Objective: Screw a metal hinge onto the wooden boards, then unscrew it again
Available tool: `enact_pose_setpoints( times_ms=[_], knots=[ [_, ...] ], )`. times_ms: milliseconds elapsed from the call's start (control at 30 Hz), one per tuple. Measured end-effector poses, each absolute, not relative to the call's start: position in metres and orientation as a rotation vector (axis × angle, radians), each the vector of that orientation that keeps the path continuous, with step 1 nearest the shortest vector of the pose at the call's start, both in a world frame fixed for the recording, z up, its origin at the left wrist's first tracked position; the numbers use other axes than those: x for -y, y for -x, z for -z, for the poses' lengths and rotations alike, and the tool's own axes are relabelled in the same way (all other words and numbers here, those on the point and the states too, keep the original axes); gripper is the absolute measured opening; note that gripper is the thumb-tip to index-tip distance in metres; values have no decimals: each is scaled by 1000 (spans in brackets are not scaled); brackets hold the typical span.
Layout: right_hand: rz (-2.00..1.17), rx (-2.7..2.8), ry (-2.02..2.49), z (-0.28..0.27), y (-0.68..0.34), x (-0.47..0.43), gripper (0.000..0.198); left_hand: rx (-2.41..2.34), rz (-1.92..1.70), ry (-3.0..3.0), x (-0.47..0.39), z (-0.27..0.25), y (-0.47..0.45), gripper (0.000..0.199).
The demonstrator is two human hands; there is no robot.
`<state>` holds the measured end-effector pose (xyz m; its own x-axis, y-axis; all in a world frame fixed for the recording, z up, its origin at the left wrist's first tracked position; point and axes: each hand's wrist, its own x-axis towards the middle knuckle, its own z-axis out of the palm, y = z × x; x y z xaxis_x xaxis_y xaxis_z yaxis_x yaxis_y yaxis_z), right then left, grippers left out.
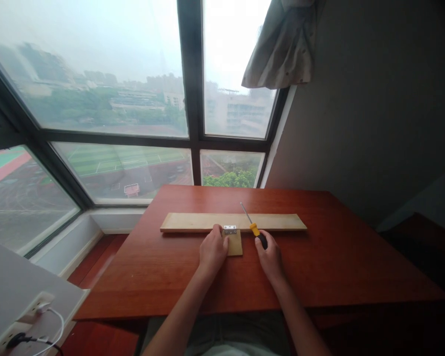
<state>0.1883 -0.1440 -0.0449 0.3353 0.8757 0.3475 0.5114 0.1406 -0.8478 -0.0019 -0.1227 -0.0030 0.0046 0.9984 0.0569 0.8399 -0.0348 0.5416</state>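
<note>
A long, pale wooden board (193,220) lies crosswise on the table. A silver metal hinge (230,229) sits at its near edge, joining it to a small square wooden piece (236,244). My left hand (213,249) is closed on the left side of that small piece, thumb on top and fingertips beside the hinge. In my right hand (270,254) is a screwdriver (254,229) with a yellow and black handle. Its shaft points up and to the left, over the long board, and the tip touches nothing that I can make out.
The reddish-brown table (152,277) has its far edge near the large windows (126,168). A wall (356,123) and a tied curtain (282,49) are on the right. Plugs and cables (52,316) hang from sockets at the lower left.
</note>
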Motion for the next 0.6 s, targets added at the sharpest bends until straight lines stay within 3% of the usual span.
enact_pose_setpoints(
  times_ms=[333, 600],
  knots=[
    [-577, 1202, 1482, 41, -192, 147, 40, -1750, -833, -1908, 123, 20, 9, 21],
    [-605, 1240, 1395, -19, -209, 158, 38, -1735, -910, -1902, 126, 24, 9, 27]
  ],
)
